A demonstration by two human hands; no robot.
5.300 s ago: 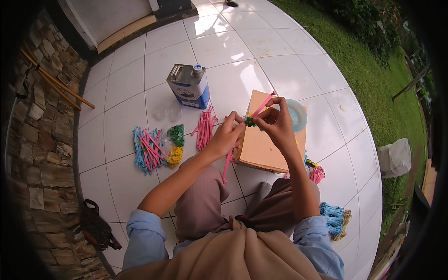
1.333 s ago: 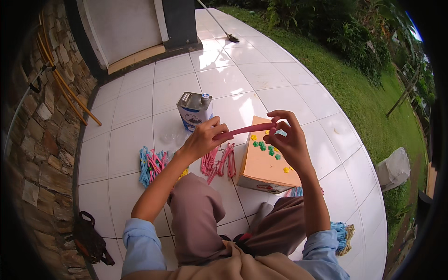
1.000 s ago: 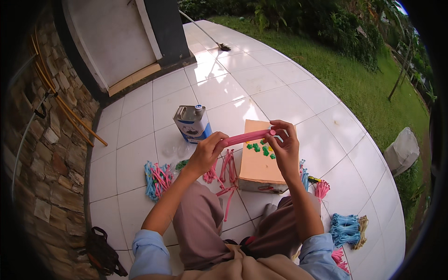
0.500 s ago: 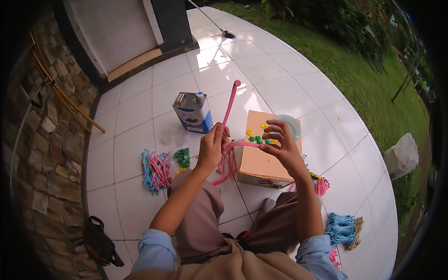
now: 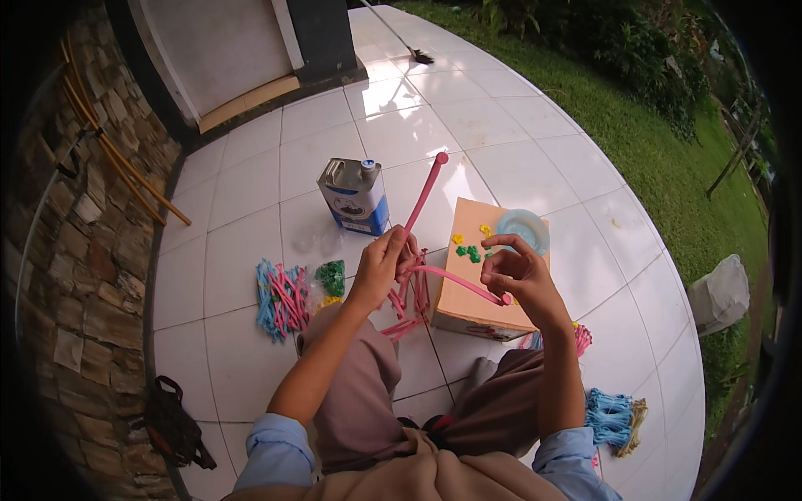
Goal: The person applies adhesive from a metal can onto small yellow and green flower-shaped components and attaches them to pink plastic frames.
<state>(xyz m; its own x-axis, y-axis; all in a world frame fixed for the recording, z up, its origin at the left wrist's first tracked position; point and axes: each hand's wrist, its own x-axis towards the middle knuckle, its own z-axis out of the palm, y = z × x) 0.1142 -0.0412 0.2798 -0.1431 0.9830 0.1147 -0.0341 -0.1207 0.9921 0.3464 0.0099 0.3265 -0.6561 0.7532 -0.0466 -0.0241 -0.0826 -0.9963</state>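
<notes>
My left hand is closed around pink flexible strips. One strip rises from the fist to a round, flat end; another bends rightward over the box, its round end lying near my right thumb. Above the cardboard box, my right hand holds no strip; its index finger is stretched out apart from the thumb, the other fingers curled. Small green flower pieces and yellow flower pieces lie on the box top, beside a pale blue bowl. More pink strips lie on the floor below my left hand.
A metal can with a blue band stands ahead on the tiles. Blue and pink bundles and a bag of green pieces lie left; light-blue bundles lie right. A black bag rests by the stone wall.
My right hand has let go of the pink strip's right end, which now hangs loose with its round tip showing. My left hand keeps its grip. The view has shifted slightly.
</notes>
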